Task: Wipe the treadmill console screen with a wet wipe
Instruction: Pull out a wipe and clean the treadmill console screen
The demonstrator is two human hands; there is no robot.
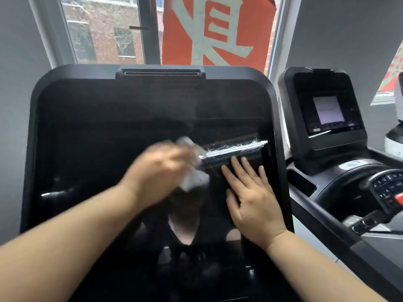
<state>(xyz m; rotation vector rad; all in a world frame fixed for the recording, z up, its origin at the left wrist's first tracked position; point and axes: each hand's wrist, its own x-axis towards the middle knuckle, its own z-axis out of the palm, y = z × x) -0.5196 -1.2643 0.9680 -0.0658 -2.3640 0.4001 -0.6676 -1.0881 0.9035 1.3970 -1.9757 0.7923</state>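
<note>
2 bare arms are reaching up from the bottom of the picture toward a big black screen. The left hand (157,171) is blurry, and its grip is closing around a white wet wipe (195,178), which is bunched up and sticking out past the fingers. The wipe is pressing on the treadmill console screen (113,131), close to the middle of the glass. The right hand (250,197) is lying flat on the right part of the screen, just beside the wipe. Its grip is wide, with fingers spread and pointing up, and it is holding nothing.

A bright wet streak (237,147) is shining on the glass above the right hand's fingertips, running from the wipe out toward the right edge. The dark glass is showing a dim reflection of a person lower down.

A thick black frame (281,149) is going all around the screen, with a long slot (161,73) at its top.

Off to the right, a second treadmill console (327,114) is standing with a small lit screen, and round buttons (386,184) are sitting below it.

Farther back, a window (104,29) is showing a brick building, and a red banner (218,29) with big white letters is hanging beside it
</note>
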